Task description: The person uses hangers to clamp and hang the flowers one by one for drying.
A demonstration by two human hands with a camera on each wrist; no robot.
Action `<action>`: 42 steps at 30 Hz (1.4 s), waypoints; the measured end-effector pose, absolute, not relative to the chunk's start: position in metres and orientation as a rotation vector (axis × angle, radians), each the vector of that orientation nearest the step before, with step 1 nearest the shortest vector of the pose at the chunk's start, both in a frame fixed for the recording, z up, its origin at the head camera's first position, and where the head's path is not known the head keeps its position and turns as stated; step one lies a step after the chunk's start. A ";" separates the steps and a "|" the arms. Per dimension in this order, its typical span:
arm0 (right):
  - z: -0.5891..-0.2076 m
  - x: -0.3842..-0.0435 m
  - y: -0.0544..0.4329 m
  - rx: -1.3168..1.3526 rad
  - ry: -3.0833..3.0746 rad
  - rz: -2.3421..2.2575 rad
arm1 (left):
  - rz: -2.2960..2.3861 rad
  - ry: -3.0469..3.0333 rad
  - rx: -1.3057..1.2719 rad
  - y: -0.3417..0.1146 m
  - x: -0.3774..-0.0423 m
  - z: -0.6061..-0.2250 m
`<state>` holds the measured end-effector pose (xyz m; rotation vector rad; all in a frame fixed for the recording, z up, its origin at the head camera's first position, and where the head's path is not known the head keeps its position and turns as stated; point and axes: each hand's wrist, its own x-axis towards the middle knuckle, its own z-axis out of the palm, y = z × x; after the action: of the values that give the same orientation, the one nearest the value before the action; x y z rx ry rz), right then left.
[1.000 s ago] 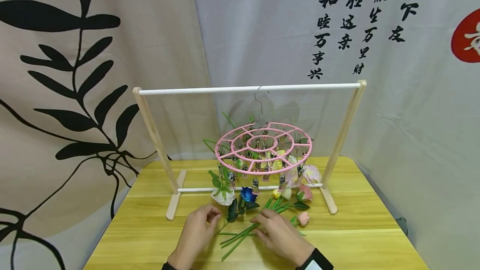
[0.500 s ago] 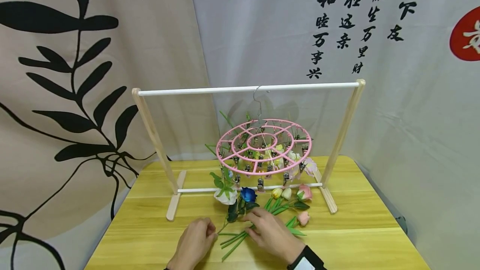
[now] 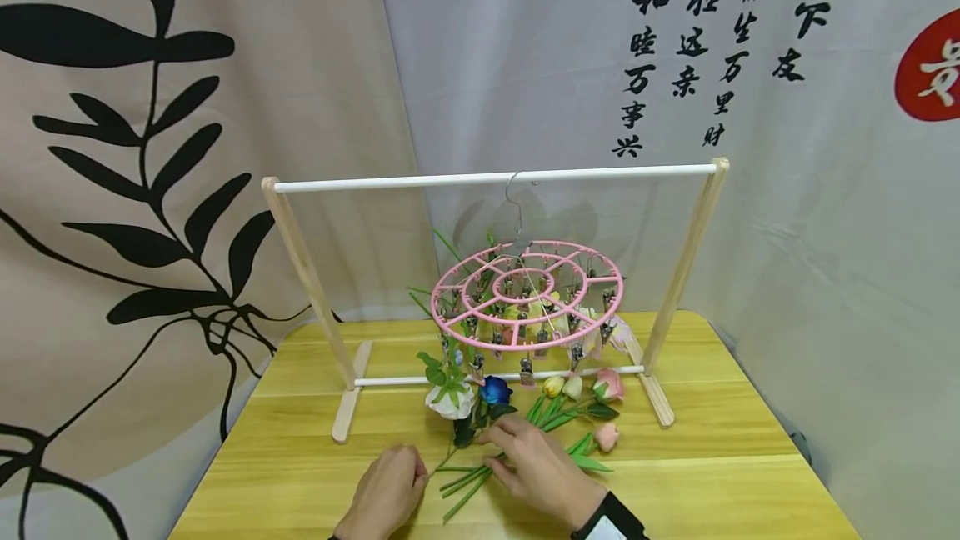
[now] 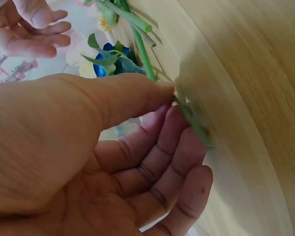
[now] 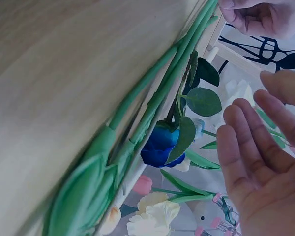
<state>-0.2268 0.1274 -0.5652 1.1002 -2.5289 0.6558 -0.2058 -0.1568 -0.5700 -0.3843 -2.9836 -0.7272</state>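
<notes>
My left hand (image 3: 384,490) pinches the blue rose stem (image 4: 196,126); my straight-fingered right hand (image 3: 538,471), crowding tulip stems (image 5: 151,112), could scatter them.

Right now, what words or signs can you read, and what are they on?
On the pale grey cloth backdrop, black columns, left to right:
"庭和睦万事兴"
"睦胜远亲"
"能生万里财"
"天下友"
On its red round patch: "贵", partly cut off.
Column tops are cut off.
</notes>
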 end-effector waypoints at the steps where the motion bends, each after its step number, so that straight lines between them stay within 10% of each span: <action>1: -0.565 -0.226 0.128 1.098 -2.524 0.650 | -0.710 -2.986 -0.401 -0.157 -0.205 -0.570; 42: -0.512 -0.210 0.168 1.012 -2.134 0.569 | -0.828 -2.542 -0.508 -0.123 -0.177 -0.501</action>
<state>-0.2098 0.1685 -0.5120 1.0117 -2.1345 0.5692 -0.1773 -0.1232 -0.5005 -0.5083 -2.5421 -0.8282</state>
